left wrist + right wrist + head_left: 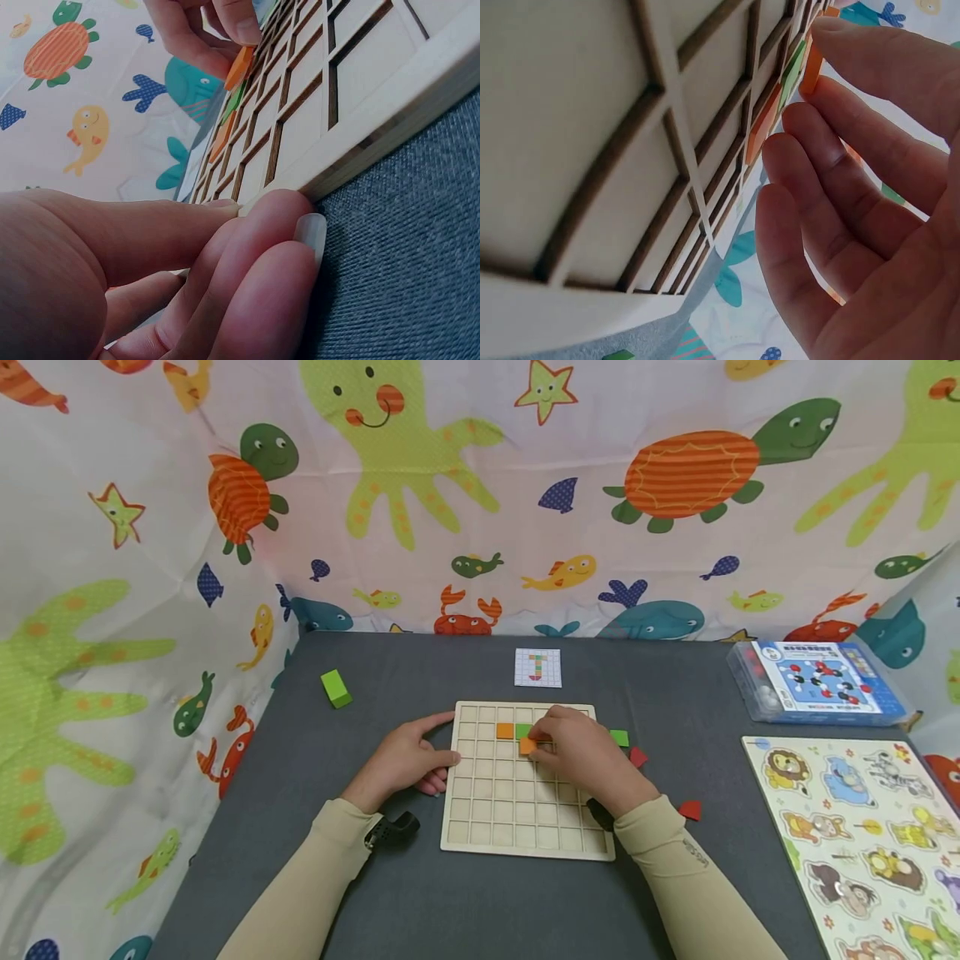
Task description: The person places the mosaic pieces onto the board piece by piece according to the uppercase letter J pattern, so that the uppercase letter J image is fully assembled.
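Observation:
A pale wooden grid board [491,814] lies in front of the person. My left hand [405,758] grips its left edge, thumb on the rim and the index finger stretched toward the far corner. My right hand [588,747] pinches an orange tile [812,69] between thumb and index finger, tilted close over the grid. On the board near the far side sit another orange tile [505,731] and a green tile [522,731] side by side. The right hand overlaps part of this row in the head view; the right wrist view shows a further orange tile [763,124] beside the green one.
A pattern card [537,667] lies beyond the board. Green blocks [336,688] lie at far left. Right of the board are a green piece [619,737] and red pieces [690,810]. A plastic box [821,683] and an animal puzzle board [855,835] lie at right.

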Available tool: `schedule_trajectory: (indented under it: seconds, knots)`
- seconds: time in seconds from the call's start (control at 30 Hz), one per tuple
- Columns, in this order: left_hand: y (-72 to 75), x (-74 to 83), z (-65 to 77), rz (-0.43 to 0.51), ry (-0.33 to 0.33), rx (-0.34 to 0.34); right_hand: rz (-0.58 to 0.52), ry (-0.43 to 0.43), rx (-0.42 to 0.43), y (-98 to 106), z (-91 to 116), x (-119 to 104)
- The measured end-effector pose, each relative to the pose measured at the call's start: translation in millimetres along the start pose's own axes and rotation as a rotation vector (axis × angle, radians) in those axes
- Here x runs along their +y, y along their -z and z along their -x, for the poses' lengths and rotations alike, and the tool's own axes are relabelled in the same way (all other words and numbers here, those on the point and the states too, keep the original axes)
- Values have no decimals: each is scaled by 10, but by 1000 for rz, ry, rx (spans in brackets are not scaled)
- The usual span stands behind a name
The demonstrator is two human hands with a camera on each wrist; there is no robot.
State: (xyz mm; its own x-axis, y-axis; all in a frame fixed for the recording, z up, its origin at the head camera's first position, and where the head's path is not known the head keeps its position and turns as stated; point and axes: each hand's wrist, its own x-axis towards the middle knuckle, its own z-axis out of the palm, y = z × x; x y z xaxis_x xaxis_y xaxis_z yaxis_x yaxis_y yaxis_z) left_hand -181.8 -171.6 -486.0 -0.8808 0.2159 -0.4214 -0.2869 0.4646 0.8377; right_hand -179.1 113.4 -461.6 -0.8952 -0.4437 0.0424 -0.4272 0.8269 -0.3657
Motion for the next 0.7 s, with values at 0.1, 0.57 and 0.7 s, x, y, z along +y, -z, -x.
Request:
schedule_trajectory:
  seconds: [0.1,0.57,0.7]
  knots:
    - [1,-9,0,0,5,2,-9,1,-4,-10,5,-23]
    - [3,0,-20,-26,11,13,23,17,19,-39,1,-38]
    - [1,8,-22,-22,13,9,32,12,12,-47,-2,-43]
